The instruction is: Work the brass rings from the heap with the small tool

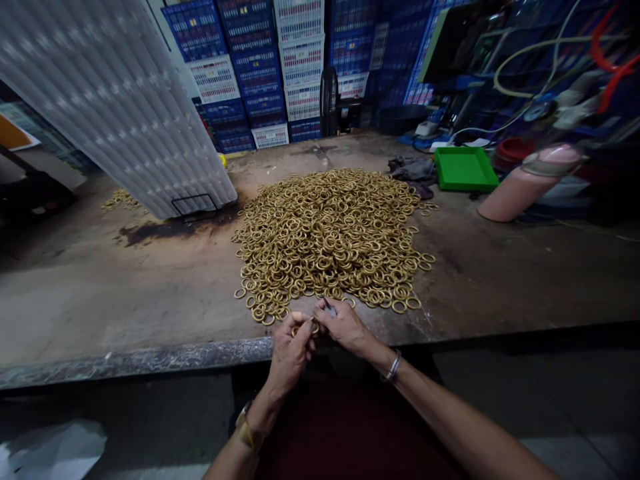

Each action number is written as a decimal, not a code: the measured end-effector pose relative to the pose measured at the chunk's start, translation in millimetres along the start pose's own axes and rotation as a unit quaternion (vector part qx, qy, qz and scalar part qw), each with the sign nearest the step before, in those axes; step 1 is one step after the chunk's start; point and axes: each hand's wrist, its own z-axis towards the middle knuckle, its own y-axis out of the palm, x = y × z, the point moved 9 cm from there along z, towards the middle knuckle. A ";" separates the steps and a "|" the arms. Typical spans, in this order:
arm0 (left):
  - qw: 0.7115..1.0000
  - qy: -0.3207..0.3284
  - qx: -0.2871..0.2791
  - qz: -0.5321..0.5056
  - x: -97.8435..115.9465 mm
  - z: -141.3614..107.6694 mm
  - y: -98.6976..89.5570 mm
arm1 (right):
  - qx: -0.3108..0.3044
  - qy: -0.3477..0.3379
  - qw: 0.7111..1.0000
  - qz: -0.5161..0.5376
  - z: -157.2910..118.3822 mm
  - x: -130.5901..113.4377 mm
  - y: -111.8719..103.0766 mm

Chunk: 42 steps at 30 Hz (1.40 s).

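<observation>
A large heap of brass-coloured rings [330, 233] is spread over the worktable in front of me. At the heap's near edge, my left hand [289, 350] is closed, with a brass-coloured ring [295, 331] pinched between thumb and fingers. Close against it is my right hand [347, 328], its fingertips meeting the ring. A small, thin, dark-tipped tool [328, 306] sticks up from the right hand's curled fingers; its exact kind is too small to make out. My fingers hide part of the ring.
The worktable [165, 300] ends just below my hands. A tall stack of translucent ribbed plastic trays [150, 120] leans at left. Toward the right are a green tray [465, 168], a dark cloth [413, 170] and a pink cylinder [525, 183]. Blue and white crates [255, 73] stand behind.
</observation>
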 end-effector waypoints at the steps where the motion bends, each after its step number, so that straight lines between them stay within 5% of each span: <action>1: 1.000 -0.006 -0.010 -0.002 -1.4 -0.2 1.9 | 0.005 0.005 1.000 0.003 0.4 0.5 -0.9; 6: 0.997 -0.036 -0.053 -0.047 -5.7 -1.9 10.9 | 0.019 -0.013 1.000 0.002 -0.1 -4.7 -3.5; 15: 0.993 -0.039 -0.048 -0.104 -4.0 -5.9 13.1 | 0.059 -0.049 0.995 -0.067 -0.1 -2.4 -13.3; 23: 0.996 -0.012 -0.034 -0.081 -3.1 -1.8 9.5 | -0.020 -0.152 0.961 -0.230 -19.0 -8.0 9.5; 36: 0.998 0.054 -0.016 0.028 6.2 -1.9 1.3 | -0.070 -0.118 0.945 -0.298 -17.0 -9.4 15.5; 42: 0.997 0.017 -0.063 -0.045 11.3 -16.0 8.9 | -0.051 -0.082 0.919 -0.381 -8.3 -6.9 11.0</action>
